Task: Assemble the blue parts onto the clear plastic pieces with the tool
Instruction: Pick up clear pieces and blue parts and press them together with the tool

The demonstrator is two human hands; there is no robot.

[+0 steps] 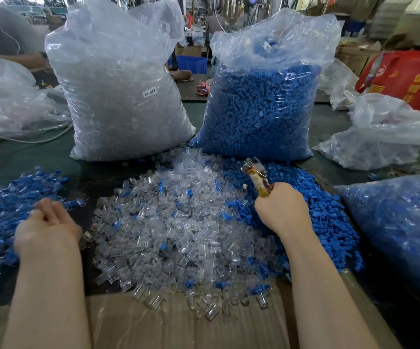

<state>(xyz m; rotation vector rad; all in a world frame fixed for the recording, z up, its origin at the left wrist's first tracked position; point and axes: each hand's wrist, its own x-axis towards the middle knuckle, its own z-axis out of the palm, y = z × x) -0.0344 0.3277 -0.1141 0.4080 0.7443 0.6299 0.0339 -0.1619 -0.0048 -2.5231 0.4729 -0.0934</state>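
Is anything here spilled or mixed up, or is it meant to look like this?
Mostly deliberate heaps, but they mingle: stray blue parts lie scattered through the clear plastic pieces, and some clear pieces spill over the cardboard edge near the person. The right hand grips the tool; the left hand looks empty.

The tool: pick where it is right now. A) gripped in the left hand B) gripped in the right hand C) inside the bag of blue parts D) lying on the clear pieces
B: the right hand is curled round the handle of the tool, whose metal head points up over the piles.
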